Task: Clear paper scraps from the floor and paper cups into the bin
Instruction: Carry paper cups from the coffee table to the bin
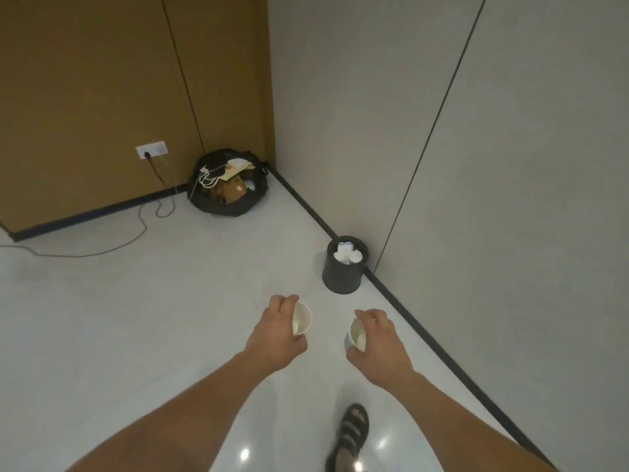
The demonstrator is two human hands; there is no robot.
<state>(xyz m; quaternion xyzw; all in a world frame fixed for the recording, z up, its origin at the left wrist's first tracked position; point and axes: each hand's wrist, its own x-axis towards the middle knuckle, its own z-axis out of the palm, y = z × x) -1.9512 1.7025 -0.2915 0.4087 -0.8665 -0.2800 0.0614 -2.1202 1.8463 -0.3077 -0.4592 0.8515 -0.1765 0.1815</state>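
My left hand (275, 330) is shut on a white paper cup (302, 317), held on its side with the mouth facing right. My right hand (377, 338) grips a second white paper cup (355, 335) from above; something white sits inside it. Both hands hover over the pale floor, a short way in front of a small dark round bin (343, 277) that stands against the right wall. White paper scraps and a paper cup (354, 256) lie inside the bin.
A black rubbish bag (226, 202) full of cartons and cords slumps in the far corner. A thin cable (102, 250) runs from a wall socket (152, 149) across the floor at left. My sandalled foot (350, 434) is at the bottom. Grey wall panels on the right.
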